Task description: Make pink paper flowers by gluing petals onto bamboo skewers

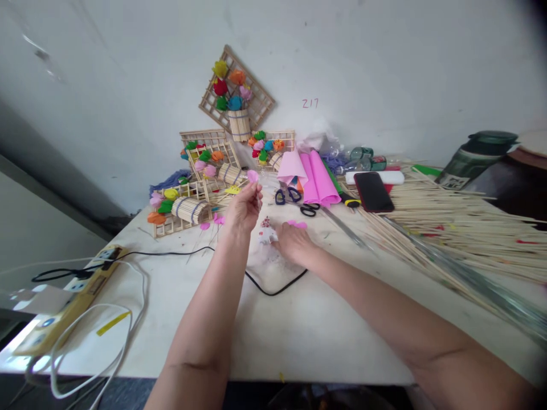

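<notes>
My left hand [245,206] is closed in a pinch on a thin stem, with a pink paper petal [253,176] standing above the fingertips. Lower and to the right, my right hand [294,244] rests on the table beside a small clear plastic bag [267,234] with tiny red bits at its top. Its fingers point down and are mostly hidden, so their grip is unclear. Loose pink petals [298,224] lie just behind that hand. More pink cut pieces [219,220] and thin stems lie left of my left wrist.
Stick lattices with paper flowers [179,209] stand at the back left. Scissors [309,210], pink paper rolls [318,179] and a phone [373,192] lie behind my right hand. Wooden sticks [453,210] cover the right side. A power strip [81,302] and cables occupy the left.
</notes>
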